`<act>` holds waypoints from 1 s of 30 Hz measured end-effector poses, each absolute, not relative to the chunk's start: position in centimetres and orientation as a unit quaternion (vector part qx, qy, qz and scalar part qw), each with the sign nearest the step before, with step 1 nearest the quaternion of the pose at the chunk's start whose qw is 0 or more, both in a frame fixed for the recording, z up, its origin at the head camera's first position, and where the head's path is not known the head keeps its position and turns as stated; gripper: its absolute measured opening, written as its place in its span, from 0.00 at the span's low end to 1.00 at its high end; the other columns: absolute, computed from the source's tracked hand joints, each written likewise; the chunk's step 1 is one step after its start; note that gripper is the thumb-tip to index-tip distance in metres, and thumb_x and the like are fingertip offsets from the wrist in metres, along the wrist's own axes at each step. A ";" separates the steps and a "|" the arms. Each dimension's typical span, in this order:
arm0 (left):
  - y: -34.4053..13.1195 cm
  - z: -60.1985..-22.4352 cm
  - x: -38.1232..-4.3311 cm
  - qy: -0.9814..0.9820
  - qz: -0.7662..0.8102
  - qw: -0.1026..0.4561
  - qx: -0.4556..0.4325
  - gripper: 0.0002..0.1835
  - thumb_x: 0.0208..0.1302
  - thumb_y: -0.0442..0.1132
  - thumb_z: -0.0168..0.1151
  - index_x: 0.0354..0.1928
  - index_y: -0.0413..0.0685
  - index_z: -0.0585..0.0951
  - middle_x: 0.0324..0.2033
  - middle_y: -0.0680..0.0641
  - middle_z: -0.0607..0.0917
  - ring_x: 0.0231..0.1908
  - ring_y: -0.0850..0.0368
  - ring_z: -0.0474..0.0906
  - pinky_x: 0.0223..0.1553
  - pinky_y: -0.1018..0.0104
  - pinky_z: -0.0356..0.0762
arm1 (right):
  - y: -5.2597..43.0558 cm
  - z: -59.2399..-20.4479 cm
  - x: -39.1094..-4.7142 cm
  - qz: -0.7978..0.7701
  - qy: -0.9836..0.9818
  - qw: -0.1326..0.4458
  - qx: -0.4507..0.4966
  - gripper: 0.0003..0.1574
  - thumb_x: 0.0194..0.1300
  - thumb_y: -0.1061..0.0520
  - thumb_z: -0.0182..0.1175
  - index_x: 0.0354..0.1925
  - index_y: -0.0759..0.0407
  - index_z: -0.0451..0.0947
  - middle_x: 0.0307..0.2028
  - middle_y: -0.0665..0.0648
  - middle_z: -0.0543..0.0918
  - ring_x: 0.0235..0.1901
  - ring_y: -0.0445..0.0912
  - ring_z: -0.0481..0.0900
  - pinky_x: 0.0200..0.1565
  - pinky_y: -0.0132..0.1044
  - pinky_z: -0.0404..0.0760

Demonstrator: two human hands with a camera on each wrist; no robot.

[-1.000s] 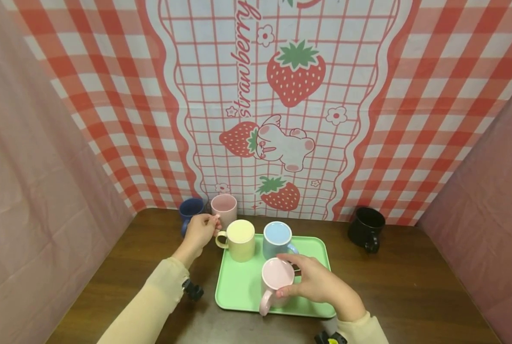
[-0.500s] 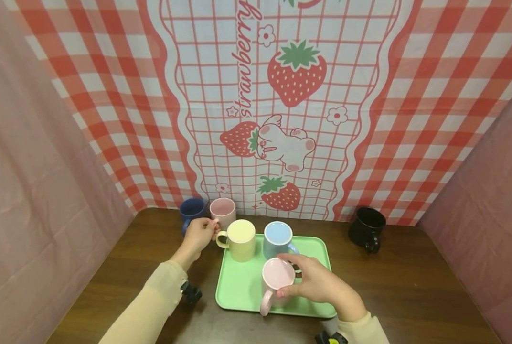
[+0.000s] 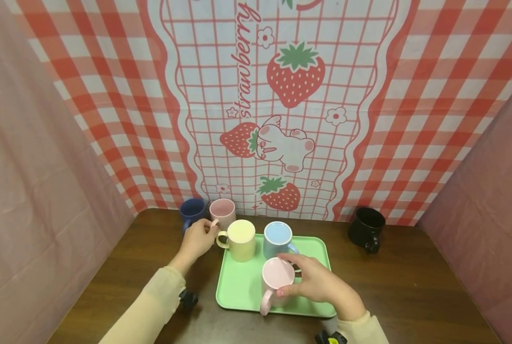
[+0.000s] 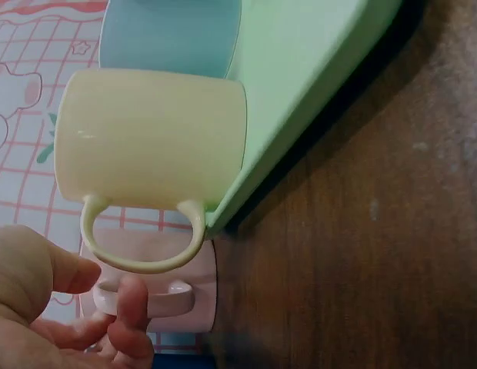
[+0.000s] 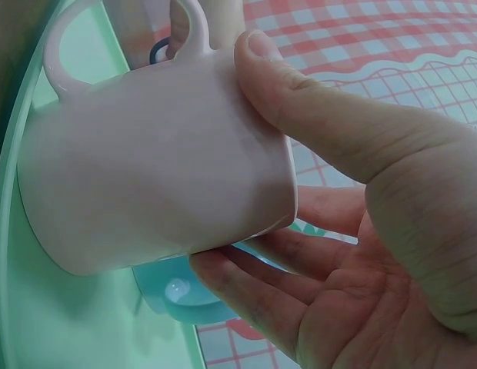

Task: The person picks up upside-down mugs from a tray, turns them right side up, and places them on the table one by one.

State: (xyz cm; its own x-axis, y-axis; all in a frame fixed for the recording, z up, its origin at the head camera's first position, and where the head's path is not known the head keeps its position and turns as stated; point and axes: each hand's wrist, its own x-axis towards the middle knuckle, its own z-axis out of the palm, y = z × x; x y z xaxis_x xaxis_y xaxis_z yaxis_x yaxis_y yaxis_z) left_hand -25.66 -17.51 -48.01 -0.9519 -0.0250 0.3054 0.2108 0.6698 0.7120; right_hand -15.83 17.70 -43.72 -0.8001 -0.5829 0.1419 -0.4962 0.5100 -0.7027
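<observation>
My right hand [image 3: 314, 282] grips a light pink mug [image 3: 277, 274] standing on the green tray [image 3: 236, 294], thumb on its near side and fingers on the far side. That mug's handle points toward me. My left hand [image 3: 197, 239] is by the handle [image 4: 173, 300] of another pink mug [image 3: 223, 211] behind the tray. In the left wrist view, the thumb stands apart from the fingers, and one fingertip overlaps the handle; contact cannot be told. A yellow mug [image 3: 241, 241] and a light blue mug [image 3: 277, 239] stand at the tray's back.
A dark blue mug [image 3: 193, 210] stands left of the rear pink mug. Far right, a black mug [image 3: 367, 228] sits on the brown wooden table [image 3: 393, 296]. A red checked strawberry cloth [image 3: 299, 138] hangs behind, with pink drapes [image 3: 45, 191] at both sides.
The rear pink mug has shifted slightly toward me and left. My left hand has drawn back a little from its handle, fingers loosening. The right hand stays on its mug.
</observation>
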 end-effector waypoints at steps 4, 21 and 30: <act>-17.1 -47.1 -24.6 -0.909 -0.376 0.177 -0.028 0.09 0.71 0.38 0.67 0.39 0.37 0.84 0.31 0.43 0.89 0.35 0.45 0.84 0.39 0.49 0.83 | 17.7 -43.7 -15.9 -0.385 0.866 0.055 -0.314 0.53 0.57 0.47 0.86 0.70 0.71 0.76 0.61 0.63 0.86 0.56 0.52 0.84 0.56 0.44 0.88; -16.4 -49.4 -25.1 -0.912 -0.308 0.234 -0.135 0.08 0.55 0.38 0.69 0.35 0.41 0.85 0.30 0.46 0.83 0.33 0.49 0.79 0.33 0.46 0.79 | 17.7 -43.5 -15.7 -0.386 0.866 0.058 -0.312 0.53 0.57 0.47 0.86 0.71 0.72 0.76 0.62 0.64 0.85 0.56 0.53 0.84 0.56 0.47 0.88; -16.3 -49.9 -24.7 -0.918 -0.284 0.230 -0.151 0.09 0.52 0.37 0.72 0.29 0.50 0.78 0.26 0.52 0.75 0.28 0.54 0.72 0.26 0.51 0.71 | 17.7 -43.5 -15.6 -0.387 0.866 0.058 -0.311 0.53 0.57 0.47 0.86 0.71 0.71 0.76 0.62 0.64 0.85 0.57 0.54 0.84 0.56 0.48 0.88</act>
State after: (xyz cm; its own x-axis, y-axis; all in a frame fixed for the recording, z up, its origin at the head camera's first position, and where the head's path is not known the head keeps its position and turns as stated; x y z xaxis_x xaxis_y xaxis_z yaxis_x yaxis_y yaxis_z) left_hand -24.73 -16.29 -49.86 -0.8485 0.1462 0.5087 0.4081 0.7927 0.4529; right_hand -15.61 17.66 -43.45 -0.8000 -0.5836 0.1395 -0.4933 0.5072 -0.7067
